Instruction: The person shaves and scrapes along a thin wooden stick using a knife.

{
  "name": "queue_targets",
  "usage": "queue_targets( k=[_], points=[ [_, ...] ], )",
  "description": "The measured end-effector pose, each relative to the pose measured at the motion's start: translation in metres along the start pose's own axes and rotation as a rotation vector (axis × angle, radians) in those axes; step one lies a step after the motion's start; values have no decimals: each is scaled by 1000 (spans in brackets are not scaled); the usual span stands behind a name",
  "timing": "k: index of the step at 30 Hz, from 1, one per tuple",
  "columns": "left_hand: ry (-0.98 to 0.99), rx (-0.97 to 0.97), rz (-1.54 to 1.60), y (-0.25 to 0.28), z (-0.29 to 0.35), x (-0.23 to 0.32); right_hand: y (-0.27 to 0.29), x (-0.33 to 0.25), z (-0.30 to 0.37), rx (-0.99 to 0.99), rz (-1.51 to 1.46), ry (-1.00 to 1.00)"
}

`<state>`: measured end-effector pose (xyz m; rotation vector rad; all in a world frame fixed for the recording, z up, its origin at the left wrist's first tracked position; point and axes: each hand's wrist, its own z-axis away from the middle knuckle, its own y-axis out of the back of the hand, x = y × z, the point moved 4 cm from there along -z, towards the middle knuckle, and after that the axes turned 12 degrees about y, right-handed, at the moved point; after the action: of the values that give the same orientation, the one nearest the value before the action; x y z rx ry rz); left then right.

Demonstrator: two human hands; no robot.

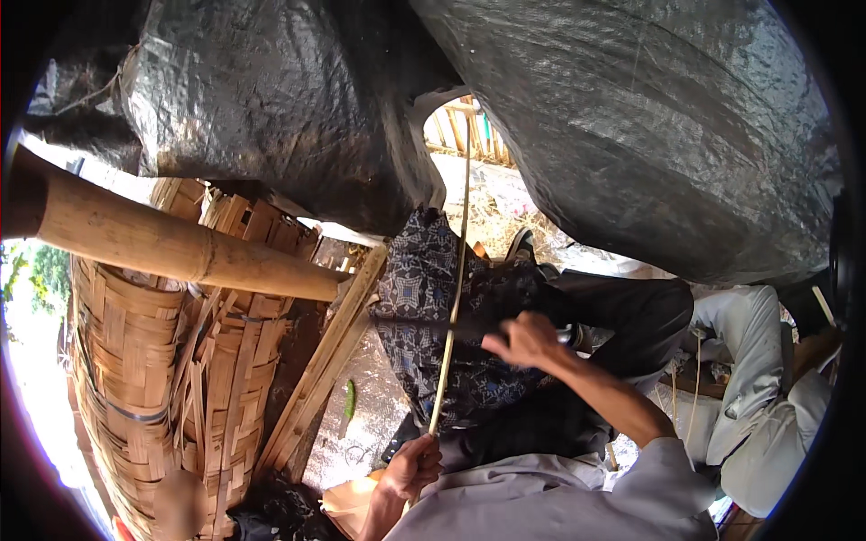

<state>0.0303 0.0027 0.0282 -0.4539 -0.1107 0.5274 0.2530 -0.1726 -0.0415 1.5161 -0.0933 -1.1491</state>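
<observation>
From here I'm seeing the left hand [415, 465] clasping a stick [443, 383] low down; the right hand [528, 340] is curling alongside, its grasp I cannot tell.

The person wears a shirt [519, 491] of plain pale grey with a faint lilac cast, its thin cloth gathered into soft creases. The right sleeve [663, 473] is short and loose, ending near the elbow, so the right forearm [613, 397] is bare. The left hand [415, 464] and right hand [528, 341] are both bare too, the right one somewhat blurred. The trousers [636, 311] are dark, close to black, and smooth over the knee. Across the lap spreads a wrap-like cloth [410, 288] in black or deep navy, printed with pale, repeating geometric motifs and small squares of blue.
</observation>
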Motion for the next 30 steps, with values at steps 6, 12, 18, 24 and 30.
queue_targets(
  k=[6,12,18,24,30],
  points=[
    [-44,59,-18,4,1,0,-12,-5,4,-109,87,31],
    [33,-21,32,5,-1,-7,7,42,-9,188,104,-171],
    [-218,106,-128,0,-8,18,-16,29,22,286,-150,-133],
    [-793,487,-617,-35,-24,109,-31,44,71,382,-228,-99],
    [-893,360,-401,-77,-21,151,-36,66,88,519,-436,-35]
  ],
)
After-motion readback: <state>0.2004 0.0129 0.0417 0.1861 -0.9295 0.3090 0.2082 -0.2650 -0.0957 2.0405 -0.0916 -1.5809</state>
